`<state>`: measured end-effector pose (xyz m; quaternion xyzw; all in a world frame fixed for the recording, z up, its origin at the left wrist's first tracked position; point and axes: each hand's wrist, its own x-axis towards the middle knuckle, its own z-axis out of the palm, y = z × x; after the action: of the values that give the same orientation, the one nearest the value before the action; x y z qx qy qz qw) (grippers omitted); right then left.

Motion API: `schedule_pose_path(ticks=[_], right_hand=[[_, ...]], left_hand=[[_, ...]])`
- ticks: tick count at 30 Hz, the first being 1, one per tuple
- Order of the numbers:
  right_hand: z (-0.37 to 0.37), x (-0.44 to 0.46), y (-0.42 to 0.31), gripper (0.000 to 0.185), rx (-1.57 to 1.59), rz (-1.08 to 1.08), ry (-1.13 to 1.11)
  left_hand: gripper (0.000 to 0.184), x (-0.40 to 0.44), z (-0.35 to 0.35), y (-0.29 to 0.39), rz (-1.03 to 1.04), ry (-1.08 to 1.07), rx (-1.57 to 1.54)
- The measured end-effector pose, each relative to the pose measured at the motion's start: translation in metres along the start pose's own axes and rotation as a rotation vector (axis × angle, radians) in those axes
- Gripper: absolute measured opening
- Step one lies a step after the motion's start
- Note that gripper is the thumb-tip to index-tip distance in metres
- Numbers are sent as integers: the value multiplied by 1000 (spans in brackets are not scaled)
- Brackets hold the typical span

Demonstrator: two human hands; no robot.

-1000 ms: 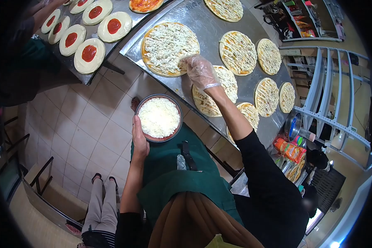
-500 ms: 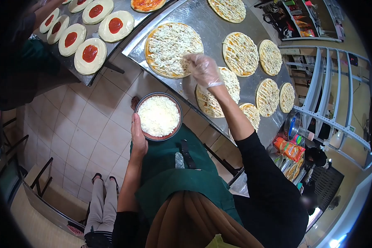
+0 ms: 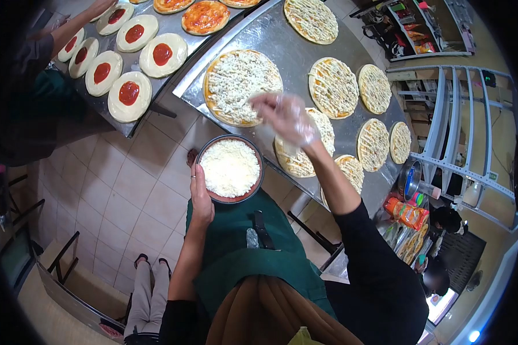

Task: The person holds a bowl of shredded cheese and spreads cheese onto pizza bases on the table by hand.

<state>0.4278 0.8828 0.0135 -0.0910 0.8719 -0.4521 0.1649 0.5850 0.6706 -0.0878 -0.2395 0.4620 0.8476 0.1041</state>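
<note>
My left hand (image 3: 201,198) is wrapped round the left side of a round dark bowl (image 3: 261,172) heaped with grated white cheese (image 3: 229,167). In a clear plastic glove, my right hand (image 3: 286,118) hovers at the lower right edge of a large cheese-covered pizza (image 3: 242,86). Its fingers are slightly blurred and look spread, with nothing visible in them. Beneath and beside the right wrist lies another topped pizza (image 3: 296,158). Both pizzas rest on a metal table (image 3: 270,43).
More topped pizzas (image 3: 334,87) lie to the right. At the upper left, another table holds dough rounds with red sauce (image 3: 129,93), near a co-worker's arm (image 3: 77,26). A metal rack (image 3: 454,115) and an orange packet (image 3: 406,213) are at the right; someone's legs (image 3: 147,296) show below.
My right hand has loosened from a closed shape to spread fingers, staying near the large pizza's edge. The whole view has shifted, so the tables and bowl appear lower.
</note>
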Motion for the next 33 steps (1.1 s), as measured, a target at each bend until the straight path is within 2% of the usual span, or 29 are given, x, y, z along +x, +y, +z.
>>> schedule_pose_path(ticks=[1, 3, 5, 8, 12, 15, 18, 20, 23, 26, 29, 33], right_hand=[[5, -15, -10, 22, 81, -11, -86], [27, -41, -23, 26, -132, -188, -192], [52, -60, -29, 28, -394, -231, -228], [66, -62, -14, 28, -412, -203, -178], [30, -43, -16, 23, 31, 59, -233], [12, -26, 2, 20, 604, 186, -279], [-27, -2, 3, 23, 664, 249, -204], [-44, 20, 24, 23, 624, 248, -44], [-58, 60, 63, 22, 90, 237, 49], [-53, 81, 92, 22, 85, 143, 73], [-49, 97, 91, 23, 20, 201, 84], [-42, 116, 72, 22, -94, 108, 98]], left_hand=[[54, 1, 4, 1, 0, 1, -5], [51, 6, 16, 3, 1, -3, -15], [51, 9, 30, 8, 25, -1, 47], [51, 15, 47, 13, 92, -20, 158], [56, 26, 42, 3, -5, -72, -2], [56, 34, 42, 4, 0, -98, 30], [56, 39, 47, 15, -14, -93, 10], [56, 41, 46, 23, -20, -101, -13], [55, 44, 35, 26, -20, -105, -5], [52, 43, 20, 35, -36, -126, 30], [51, 39, 4, 43, -72, -111, 83], [53, 37, -17, 51, -121, -95, 111]])
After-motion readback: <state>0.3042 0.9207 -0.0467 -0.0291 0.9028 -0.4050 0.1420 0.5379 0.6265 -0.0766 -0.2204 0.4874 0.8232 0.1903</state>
